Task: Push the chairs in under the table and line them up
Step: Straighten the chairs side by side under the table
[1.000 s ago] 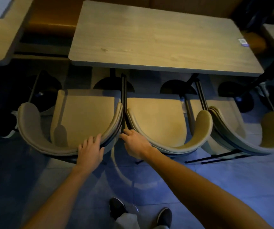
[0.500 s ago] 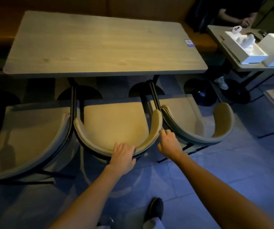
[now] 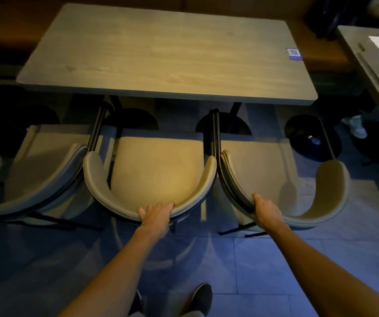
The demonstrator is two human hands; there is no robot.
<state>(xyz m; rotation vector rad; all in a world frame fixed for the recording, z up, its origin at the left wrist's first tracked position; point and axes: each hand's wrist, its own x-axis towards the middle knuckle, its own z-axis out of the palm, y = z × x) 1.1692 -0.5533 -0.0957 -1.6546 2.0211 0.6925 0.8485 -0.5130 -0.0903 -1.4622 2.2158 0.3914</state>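
Three beige chairs with curved backs stand side by side before a long wooden table (image 3: 165,53). The middle chair (image 3: 158,172) has my left hand (image 3: 156,215) lying over the top of its backrest, fingers curled on the rim. My right hand (image 3: 265,211) grips the left part of the right chair's (image 3: 275,170) backrest. The left chair (image 3: 44,165) is untouched and partly cut off by the frame edge. All seats stand clear of the table's near edge, their fronts in its shadow.
Round black table bases (image 3: 223,124) stand under the table. A second table (image 3: 367,65) with a white box is at the right, another person's shoe (image 3: 355,126) beneath it. A bench runs behind the table. My shoes (image 3: 201,298) are on the tiled floor.
My right hand has moved from the gap between the chairs onto the right chair's backrest. My left hand stays on the middle chair's back. The view has swung left.
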